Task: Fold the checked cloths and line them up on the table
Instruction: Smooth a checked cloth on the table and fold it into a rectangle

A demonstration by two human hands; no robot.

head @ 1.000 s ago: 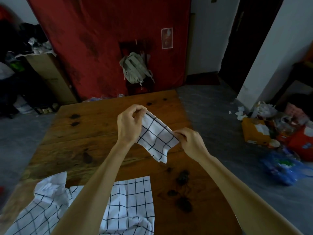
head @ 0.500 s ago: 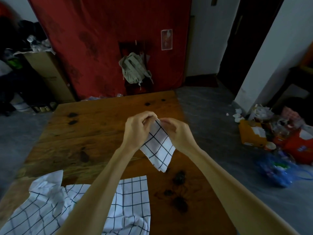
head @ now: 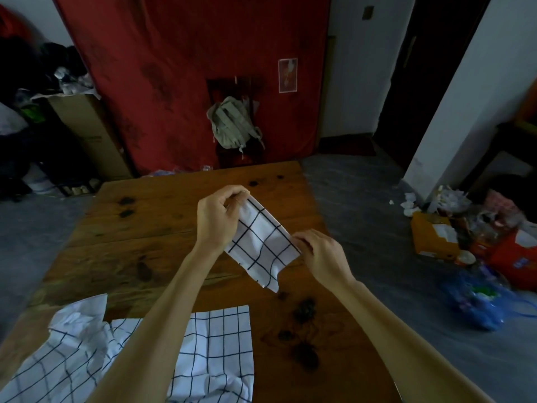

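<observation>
Left hand fingers pinching the upper corner of a small white black-checked folded cloth, right hand fingers pinching its lower right edge, cloth held above the brown wooden tabletop, crumpled unfolded checked cloths lying at the near edge

You are getting one view only, from the camera you are wearing on your head. It is looking forward and down, sitting close above the counter, taking in your forearms and the red wall hanging beyond.
</observation>
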